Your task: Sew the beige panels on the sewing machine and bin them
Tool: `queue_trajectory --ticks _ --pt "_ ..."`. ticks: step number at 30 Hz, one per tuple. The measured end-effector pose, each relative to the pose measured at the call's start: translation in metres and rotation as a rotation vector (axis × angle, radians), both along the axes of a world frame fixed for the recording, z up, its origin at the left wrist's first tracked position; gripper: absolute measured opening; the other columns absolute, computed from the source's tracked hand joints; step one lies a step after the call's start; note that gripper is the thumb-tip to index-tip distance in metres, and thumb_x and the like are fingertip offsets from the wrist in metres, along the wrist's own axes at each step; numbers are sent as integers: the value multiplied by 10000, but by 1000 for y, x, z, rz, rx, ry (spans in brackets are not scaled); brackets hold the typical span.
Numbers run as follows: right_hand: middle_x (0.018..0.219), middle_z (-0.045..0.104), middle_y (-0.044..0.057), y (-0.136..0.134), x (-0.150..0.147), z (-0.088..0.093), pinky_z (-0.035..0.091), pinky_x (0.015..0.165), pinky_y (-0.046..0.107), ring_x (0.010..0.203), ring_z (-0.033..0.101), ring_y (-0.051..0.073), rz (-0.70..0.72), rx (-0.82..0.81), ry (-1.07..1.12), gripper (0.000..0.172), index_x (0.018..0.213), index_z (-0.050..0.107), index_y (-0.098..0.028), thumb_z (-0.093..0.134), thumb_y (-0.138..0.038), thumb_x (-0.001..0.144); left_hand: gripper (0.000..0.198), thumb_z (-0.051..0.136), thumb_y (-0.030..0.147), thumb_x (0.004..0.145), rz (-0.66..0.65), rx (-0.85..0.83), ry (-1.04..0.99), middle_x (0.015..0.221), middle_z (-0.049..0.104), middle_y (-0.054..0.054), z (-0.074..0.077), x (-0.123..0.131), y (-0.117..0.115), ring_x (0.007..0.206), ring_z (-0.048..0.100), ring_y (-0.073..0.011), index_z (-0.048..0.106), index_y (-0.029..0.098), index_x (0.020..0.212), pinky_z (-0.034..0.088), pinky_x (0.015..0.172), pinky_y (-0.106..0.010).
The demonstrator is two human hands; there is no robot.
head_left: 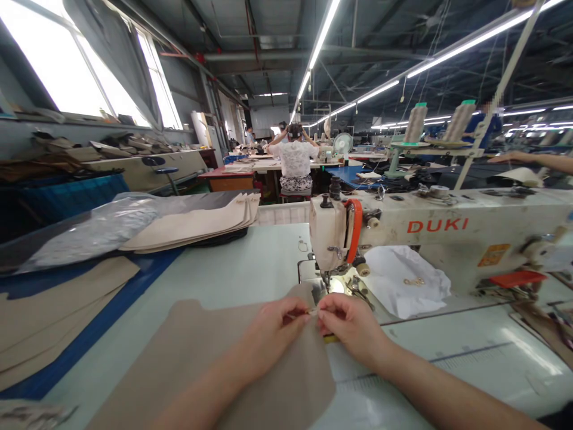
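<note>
Panel beneath both hands, close to needle

Taupe panel (192, 340) flat on the pale green tabletop (219, 257), spreading left and toward the wearer from the sewing machine (333, 239); its narrow far end reaches just beside the needle area. Left hand (273, 331) above the panel, forearm crossing over it; most of the piece lies to the left of this hand and below it. Right hand (351, 328) at the panel's right edge, its forearm over bare tabletop.

Both hands nearly closed, thumb and fingers drawn into a pinch, tips facing and almost meeting. Between them a thin item (312, 311), pinched from either side; too small to identify. Whether either hand also grips the panel, cannot tell.

Right of the needle: white cloth (385, 278) bearing gold-coloured rings (414, 281). Far left: stacked beige pieces (197, 222) beside clear plastic (102, 230).
</note>
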State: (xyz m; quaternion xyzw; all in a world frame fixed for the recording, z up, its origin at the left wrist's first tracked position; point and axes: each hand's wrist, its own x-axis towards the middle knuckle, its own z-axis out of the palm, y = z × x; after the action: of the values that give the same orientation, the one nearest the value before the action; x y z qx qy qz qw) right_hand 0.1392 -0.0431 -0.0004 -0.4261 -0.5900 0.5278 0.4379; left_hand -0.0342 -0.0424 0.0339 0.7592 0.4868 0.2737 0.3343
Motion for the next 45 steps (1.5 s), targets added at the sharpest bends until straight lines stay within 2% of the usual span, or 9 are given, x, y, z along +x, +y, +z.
queue_trajectory --ticks 6,11,19,28,33,35,38,42,45 --pt "594 604 -25 2 -1 -5 462 567 229 554 562 118 -5 -70 86 96 716 602 -179 622 -268 687 221 516 346 819 50 2 4 706 666 7 -6 6 -1 680 591 -167 666 192 767 400 623 -231" --pt "602 618 -7 4 2 -8 452 577 234 570 562 127 -36 33 7 114 715 654 -170 612 -274 699 204 490 308 813 63 9 60 666 624 26 -4 5 -3 660 559 -149 639 193 733 377 617 -225" --pt "646 641 7 0 6 -5 453 595 229 612 579 142 -28 126 -105 125 751 680 -174 588 -257 747 206 478 304 824 27 17 29 657 600 32 -6 4 -2 655 547 -138 609 189 713 375 624 -223" --pt "612 585 -26 -4 5 4 364 559 197 578 514 109 -57 330 -411 130 710 643 -178 529 -168 770 193 458 272 846 19 111 91 728 643 10 -13 6 -3 714 586 -161 627 202 785 410 660 -257" --pt "568 543 -41 -1 4 4 335 527 191 540 476 101 -48 281 -410 116 685 609 -175 515 -136 742 198 435 276 871 -6 198 120 789 637 -12 -13 4 0 789 596 -177 610 207 808 463 732 -291" --pt "555 539 -44 1 4 3 338 515 187 528 477 99 -44 237 -366 122 664 593 -172 502 -114 721 216 405 297 894 10 270 121 915 639 -34 -16 1 3 914 588 -189 604 212 896 470 838 -328" --pt "536 540 -46 2 4 3 341 490 181 502 475 94 -55 158 -312 127 644 585 -169 500 -96 703 271 413 271 881 72 386 204 1144 593 -85 -25 -4 9 1113 519 -223 562 192 1094 411 991 -414" --pt "521 538 -51 3 5 5 345 474 174 482 473 89 -75 72 -309 133 658 593 -165 509 -65 686 339 412 226 855 68 430 364 1217 562 -134 -35 -6 14 1165 499 -252 559 143 1149 407 1016 -443" --pt "535 550 -44 4 6 7 366 478 170 496 502 94 -71 29 -316 131 662 601 -162 523 -59 682 356 386 251 869 63 468 379 1219 567 -133 -41 -6 14 1166 510 -252 566 144 1157 424 1009 -440"
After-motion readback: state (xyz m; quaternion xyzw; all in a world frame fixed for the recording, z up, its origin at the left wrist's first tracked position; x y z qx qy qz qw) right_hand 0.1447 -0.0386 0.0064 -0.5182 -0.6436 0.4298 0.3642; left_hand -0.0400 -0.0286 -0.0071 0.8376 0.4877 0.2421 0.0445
